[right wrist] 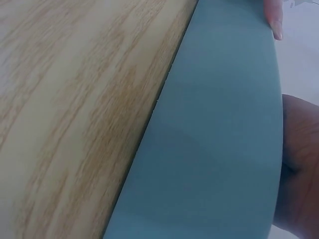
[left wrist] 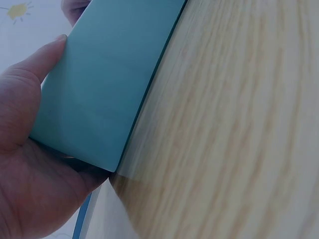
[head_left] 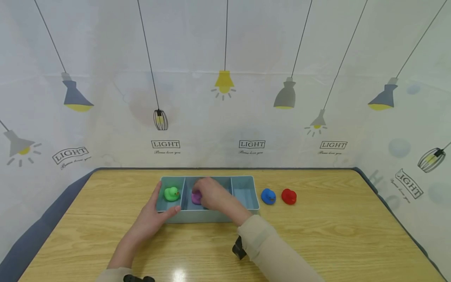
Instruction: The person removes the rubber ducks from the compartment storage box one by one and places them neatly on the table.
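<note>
A blue-grey divided box point(head_left: 197, 216) with three compartments rests on the table. My left hand point(head_left: 151, 217) grips its left end, thumb over the front rim and fingers along the left side; the left wrist view shows this hand point(left wrist: 30, 144) around the box corner. Inside the middle compartment, my right hand point(head_left: 213, 194) holds a purple rubber duck point(head_left: 196, 198), partly hidden by the fingers. A green rubber duck point(head_left: 171, 194) sits in the left compartment. In the right wrist view the box's front wall point(right wrist: 209, 129) covers much of the right hand point(right wrist: 301, 164).
To the right of the box, a blue rubber duck point(head_left: 268, 196) and a red rubber duck point(head_left: 289, 196) stand side by side on the wooden table point(head_left: 327, 235). Behind the table's far edge hangs a white cloth point(head_left: 197, 117) printed with lamps.
</note>
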Demonstrator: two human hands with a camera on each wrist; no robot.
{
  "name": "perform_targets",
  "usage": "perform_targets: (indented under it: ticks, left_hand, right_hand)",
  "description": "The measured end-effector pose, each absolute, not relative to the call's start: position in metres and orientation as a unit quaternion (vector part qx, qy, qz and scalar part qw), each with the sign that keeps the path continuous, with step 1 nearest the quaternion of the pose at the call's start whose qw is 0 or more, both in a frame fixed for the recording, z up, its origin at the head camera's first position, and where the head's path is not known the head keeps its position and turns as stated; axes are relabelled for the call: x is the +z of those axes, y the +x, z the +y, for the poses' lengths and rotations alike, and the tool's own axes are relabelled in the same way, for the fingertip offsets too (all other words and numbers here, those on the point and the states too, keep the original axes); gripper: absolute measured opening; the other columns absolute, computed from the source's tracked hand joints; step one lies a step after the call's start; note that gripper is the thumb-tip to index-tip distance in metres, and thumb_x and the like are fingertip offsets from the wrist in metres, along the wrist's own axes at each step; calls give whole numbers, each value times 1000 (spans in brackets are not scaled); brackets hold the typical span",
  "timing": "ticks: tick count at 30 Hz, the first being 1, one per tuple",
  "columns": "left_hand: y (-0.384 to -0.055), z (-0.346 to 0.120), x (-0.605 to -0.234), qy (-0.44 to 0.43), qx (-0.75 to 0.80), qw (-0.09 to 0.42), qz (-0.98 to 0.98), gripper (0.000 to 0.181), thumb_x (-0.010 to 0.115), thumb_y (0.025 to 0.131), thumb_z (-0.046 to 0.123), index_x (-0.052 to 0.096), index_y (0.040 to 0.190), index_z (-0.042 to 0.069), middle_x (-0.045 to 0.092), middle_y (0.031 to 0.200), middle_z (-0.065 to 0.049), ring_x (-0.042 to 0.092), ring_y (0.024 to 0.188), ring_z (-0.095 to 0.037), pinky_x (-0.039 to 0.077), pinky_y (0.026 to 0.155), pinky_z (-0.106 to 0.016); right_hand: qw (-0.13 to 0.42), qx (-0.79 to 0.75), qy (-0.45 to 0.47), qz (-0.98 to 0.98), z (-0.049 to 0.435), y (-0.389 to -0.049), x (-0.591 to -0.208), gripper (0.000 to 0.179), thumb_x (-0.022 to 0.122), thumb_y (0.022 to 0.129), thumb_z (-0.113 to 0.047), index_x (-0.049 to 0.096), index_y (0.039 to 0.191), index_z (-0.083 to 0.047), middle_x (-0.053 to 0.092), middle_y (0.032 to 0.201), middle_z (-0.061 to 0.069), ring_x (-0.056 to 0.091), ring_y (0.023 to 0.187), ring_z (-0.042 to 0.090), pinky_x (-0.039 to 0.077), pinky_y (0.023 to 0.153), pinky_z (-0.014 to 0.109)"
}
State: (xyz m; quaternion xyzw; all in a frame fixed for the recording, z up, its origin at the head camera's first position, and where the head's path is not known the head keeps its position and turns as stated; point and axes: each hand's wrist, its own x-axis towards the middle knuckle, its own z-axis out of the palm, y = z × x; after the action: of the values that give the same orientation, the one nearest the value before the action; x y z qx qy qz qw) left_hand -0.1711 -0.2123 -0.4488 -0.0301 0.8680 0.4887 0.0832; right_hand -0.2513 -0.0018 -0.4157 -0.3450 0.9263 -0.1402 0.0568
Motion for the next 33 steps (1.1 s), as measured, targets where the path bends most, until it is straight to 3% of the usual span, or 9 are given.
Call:
perform_targets:
  ticks: [6,14,20,25,33]
  left_hand:
    - [-171,-211,-448,-29,486,82,870,114,71,93,55,-10,165,21,5,168,-27,7,152,-50,13,119,-66]
    - [-170,-212,-449,-24,487,80,869,113,71,94,53,-10,165,22,6,167,-29,8,152,-51,14,119,-66]
    - [-170,-212,-448,-22,484,76,871,113,71,94,52,-10,165,20,7,167,-30,9,151,-51,14,119,-66]
    - [-170,-212,-448,-22,480,74,874,114,72,93,53,-10,165,19,8,166,-30,10,151,-52,14,118,-67]
    - [-170,-211,-448,-27,480,80,873,115,72,92,54,-11,165,21,6,167,-29,8,151,-52,13,118,-67]
  right_hand:
    - [56,-132,-363,921,1,-250,-415,24,71,96,-5,78,118,-11,76,110,-1,67,104,14,51,99,28]
    - [34,-147,-403,903,5,-251,-418,22,71,97,-7,78,117,-8,77,110,1,69,106,15,44,107,31]
    - [29,-199,-422,884,11,-251,-414,21,73,93,0,78,113,-4,77,107,4,70,102,17,51,97,26]
    - [37,-238,-415,877,19,-246,-402,26,72,92,3,76,116,-4,75,112,5,69,109,19,53,96,25]
    - [6,-322,-393,861,54,-240,-382,28,73,95,-3,73,123,-2,71,125,11,65,119,26,53,101,39]
